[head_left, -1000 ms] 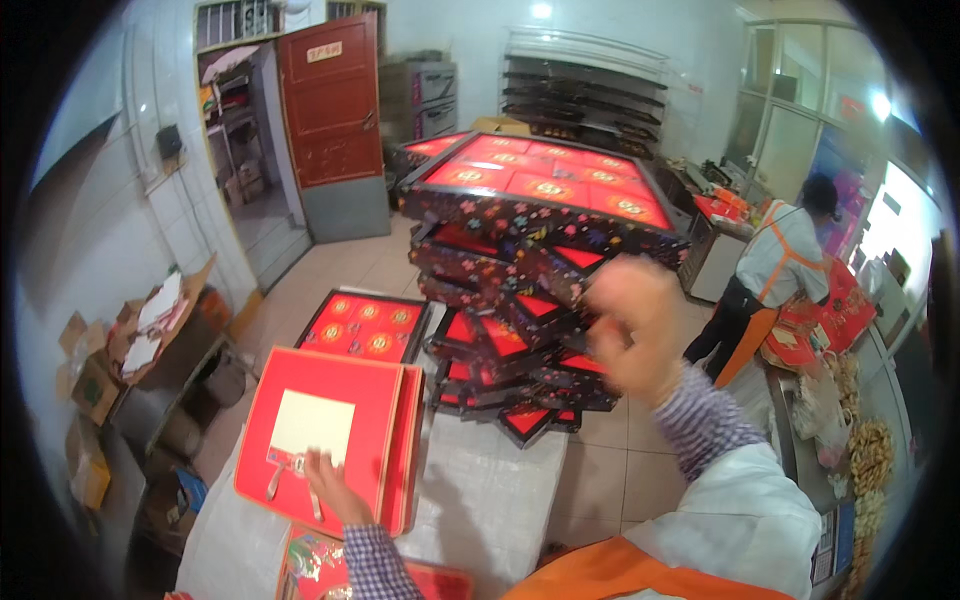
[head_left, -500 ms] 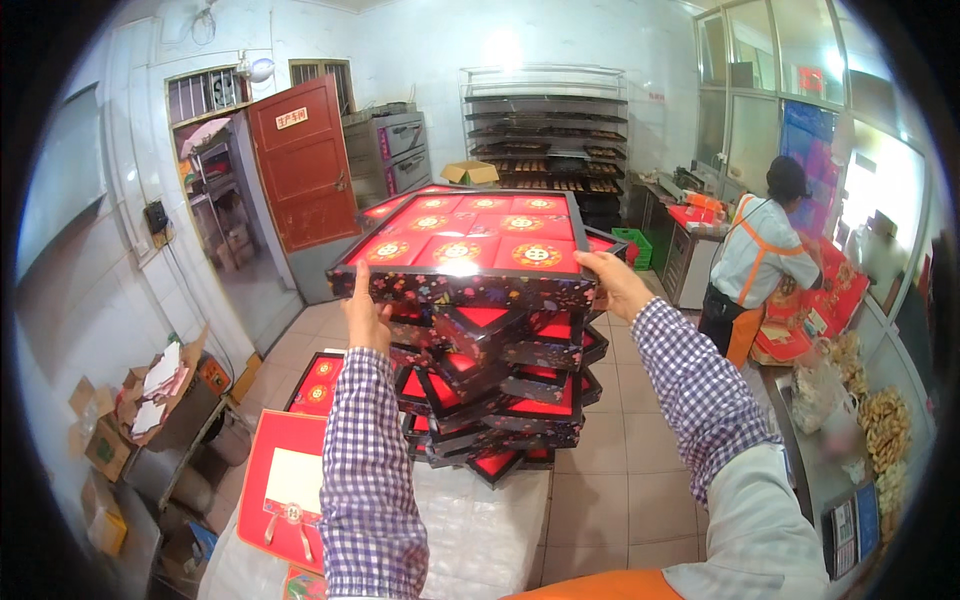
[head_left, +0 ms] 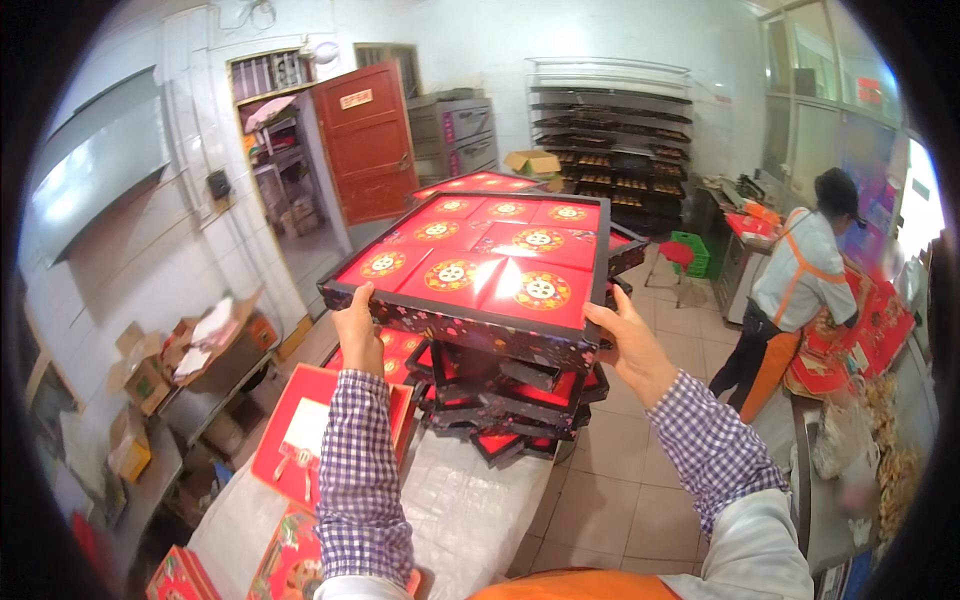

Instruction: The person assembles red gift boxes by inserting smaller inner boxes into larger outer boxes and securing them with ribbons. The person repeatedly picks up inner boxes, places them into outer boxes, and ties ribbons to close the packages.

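Observation:
My left hand grips the near left corner of a shallow black gift box with a floral-patterned wall, thumb at the rim. At the near right corner, my right hand holds the same box with its thumb on the edge. Square red packets with round gold emblems fill the box in rows. Underneath rises a tall, unevenly turned stack of similar black-walled boxes; whether the held box touches it I cannot tell. Fingers under the box are partly hidden.
The stack stands on a covered table, with a red gift case at its left. To the right, a person in an orange apron bends over red packaging. A tray rack and a red door are behind.
The held box has come nearer to me, with both hands still on it. The view has turned left, and more red boxes show at the lower left.

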The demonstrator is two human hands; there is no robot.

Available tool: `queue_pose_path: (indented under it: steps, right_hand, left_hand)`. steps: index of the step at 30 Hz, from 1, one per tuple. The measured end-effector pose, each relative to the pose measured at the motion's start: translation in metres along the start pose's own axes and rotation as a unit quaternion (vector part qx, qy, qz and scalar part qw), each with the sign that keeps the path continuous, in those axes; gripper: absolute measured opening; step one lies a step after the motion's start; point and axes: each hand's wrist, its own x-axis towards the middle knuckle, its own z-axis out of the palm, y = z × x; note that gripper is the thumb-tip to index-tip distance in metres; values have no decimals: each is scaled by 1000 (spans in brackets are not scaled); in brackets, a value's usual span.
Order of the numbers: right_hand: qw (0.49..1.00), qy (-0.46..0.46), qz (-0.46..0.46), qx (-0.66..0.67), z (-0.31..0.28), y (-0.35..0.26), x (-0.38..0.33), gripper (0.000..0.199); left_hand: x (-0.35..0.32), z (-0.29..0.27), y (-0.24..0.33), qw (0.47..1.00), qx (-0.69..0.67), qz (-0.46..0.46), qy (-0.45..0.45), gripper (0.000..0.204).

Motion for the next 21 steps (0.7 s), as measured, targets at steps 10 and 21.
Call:
queue_pose_path:
  steps: [10, 21]
  right_hand:
    - [988, -12, 36, 152, -29, 13, 31, 48]
    - [991, 5, -7, 136, -56, 107, -110, 48]
  left_hand:
    - [-141, -33, 30, 993, -50, 104, 7, 40]
    - [-294, -111, 28, 987, -154, 53, 9, 65]
